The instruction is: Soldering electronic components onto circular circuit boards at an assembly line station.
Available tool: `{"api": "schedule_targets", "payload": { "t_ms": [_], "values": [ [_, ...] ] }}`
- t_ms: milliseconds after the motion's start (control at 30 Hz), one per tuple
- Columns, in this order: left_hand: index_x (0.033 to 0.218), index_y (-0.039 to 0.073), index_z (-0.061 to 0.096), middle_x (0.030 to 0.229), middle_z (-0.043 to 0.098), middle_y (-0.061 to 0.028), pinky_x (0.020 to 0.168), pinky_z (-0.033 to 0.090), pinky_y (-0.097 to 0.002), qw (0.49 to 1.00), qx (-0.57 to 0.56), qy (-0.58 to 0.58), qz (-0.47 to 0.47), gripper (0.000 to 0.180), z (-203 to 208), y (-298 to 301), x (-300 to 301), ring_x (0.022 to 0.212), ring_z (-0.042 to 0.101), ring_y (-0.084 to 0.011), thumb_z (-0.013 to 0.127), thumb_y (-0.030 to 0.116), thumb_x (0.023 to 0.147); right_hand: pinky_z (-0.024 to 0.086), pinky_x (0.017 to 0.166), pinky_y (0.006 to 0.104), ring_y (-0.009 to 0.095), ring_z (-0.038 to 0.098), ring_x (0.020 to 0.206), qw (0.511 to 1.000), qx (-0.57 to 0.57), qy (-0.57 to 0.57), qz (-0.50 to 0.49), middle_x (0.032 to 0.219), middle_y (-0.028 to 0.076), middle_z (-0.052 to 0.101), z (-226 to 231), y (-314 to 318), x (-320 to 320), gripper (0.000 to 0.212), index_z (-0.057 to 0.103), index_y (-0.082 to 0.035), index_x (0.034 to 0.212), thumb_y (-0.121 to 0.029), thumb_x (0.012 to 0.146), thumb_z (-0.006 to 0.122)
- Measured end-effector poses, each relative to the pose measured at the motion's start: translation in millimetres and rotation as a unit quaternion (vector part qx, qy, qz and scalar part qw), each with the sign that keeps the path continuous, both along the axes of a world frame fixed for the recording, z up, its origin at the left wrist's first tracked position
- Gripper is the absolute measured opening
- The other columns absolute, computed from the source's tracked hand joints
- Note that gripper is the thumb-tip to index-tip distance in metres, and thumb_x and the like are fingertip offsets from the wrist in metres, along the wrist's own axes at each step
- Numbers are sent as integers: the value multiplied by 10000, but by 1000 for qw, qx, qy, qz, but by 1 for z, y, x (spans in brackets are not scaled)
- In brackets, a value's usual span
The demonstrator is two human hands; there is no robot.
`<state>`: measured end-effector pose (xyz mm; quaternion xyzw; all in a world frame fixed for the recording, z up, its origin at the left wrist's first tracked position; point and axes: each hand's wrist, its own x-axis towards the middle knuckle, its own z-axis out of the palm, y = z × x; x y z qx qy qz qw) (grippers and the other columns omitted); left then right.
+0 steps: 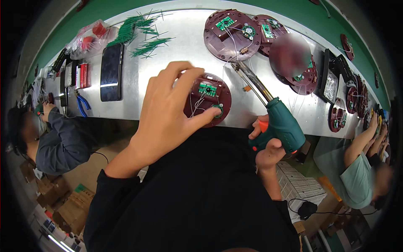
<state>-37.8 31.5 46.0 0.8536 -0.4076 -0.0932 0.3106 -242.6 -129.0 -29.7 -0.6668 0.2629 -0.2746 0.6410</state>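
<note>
My right hand [268,156] is wrapped round the handle of a dark green soldering gun [285,125] with an orange-red trigger. Its metal barrel points up and left, and the tip is near the lower rim of a large maroon disc [212,45]. My left hand [170,101] arches over the left side of a smaller maroon round housing [224,94], fingers spread. The thumb appears to touch a small round green board on it, and the index fingertip is near its top edge. A rectangular green circuit board [206,89] with thin wires shows between thumb and index finger.
More maroon discs with boards lie behind and right, one blurred. Green wires [147,42] are piled at the back left. A black phone [111,72], blue pliers [82,104] and a plastic bag [86,40] lie left. Co-workers sit at both sides; a black tray [329,80] stands right.
</note>
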Motion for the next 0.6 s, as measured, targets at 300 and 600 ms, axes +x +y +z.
{"api": "schedule_targets", "payload": {
  "t_ms": [300, 600],
  "values": [
    [1040, 102, 747, 1371, 686, -74, 1118, 372, -449, 982, -40, -20, -181, 205, -25, -16, 21, 1246, 622, -278, 831, 130, 855, 511, 601, 284, 163, 624, 659, 999, -15, -1, -44, 925, 160, 685, -1, -7, -17, 1010, 620, 111, 1202, -862, 951, 514],
    [1003, 96, 756, 1389, 700, -63, 1165, 358, -460, 965, -57, 46, -254, 144, -35, -19, 32, 1239, 629, -286, 814, 127, 875, 532, 609, 289, 184, 639, 675, 997, -23, -7, -78, 826, 156, 666, -3, -13, -21, 1019, 614, 117, 1184, -868, 956, 490]
  ]
}}
